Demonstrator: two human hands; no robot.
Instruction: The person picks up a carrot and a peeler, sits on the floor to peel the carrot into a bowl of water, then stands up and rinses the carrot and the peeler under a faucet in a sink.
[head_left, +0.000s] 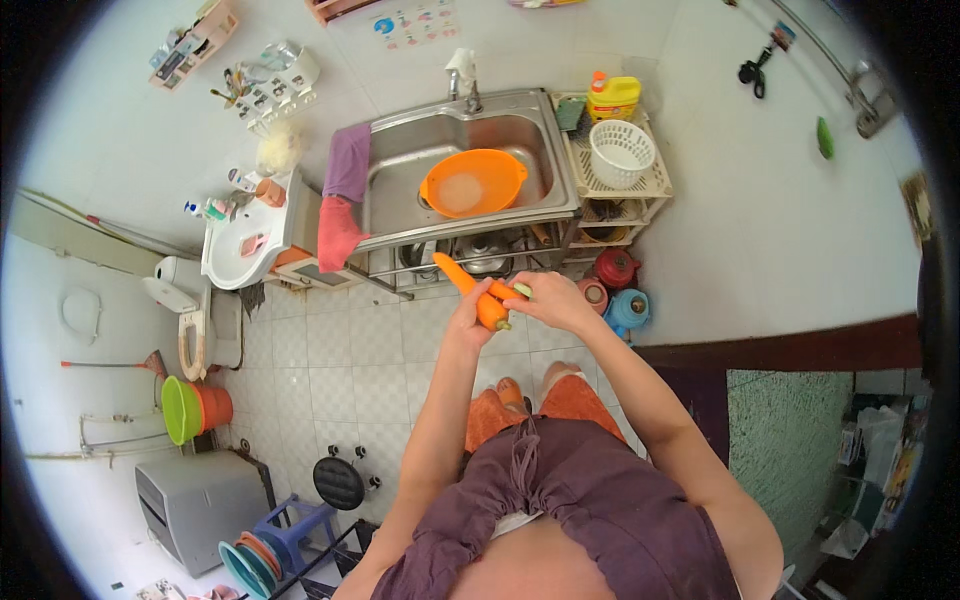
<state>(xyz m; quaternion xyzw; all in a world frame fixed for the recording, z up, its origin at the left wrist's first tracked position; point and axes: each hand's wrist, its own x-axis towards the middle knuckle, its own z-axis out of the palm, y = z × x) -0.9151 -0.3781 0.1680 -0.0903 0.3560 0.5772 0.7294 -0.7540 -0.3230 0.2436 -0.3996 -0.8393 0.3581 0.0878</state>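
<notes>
My left hand (470, 315) holds a large orange carrot (456, 274) with a short green stem at its lower end. A second, smaller carrot (504, 291) crosses it and reaches toward my right hand (553, 298). The fingers of my right hand close around that carrot's right end, beside a pale green piece (523, 289). Whether this piece is the carrot's top or a small tool, I cannot tell. Both hands are in front of the steel sink (390, 202), in which stands an orange plastic basin (480, 169) with some water in it.
Purple (349, 161) and red cloths (339, 232) hang over the sink's left edge. A rack at right bears a white basket (622, 154) and a yellow jug (616, 97). Red (615, 268) and blue flasks (628, 311) stand on the floor below. A round black stool (338, 482) is at left.
</notes>
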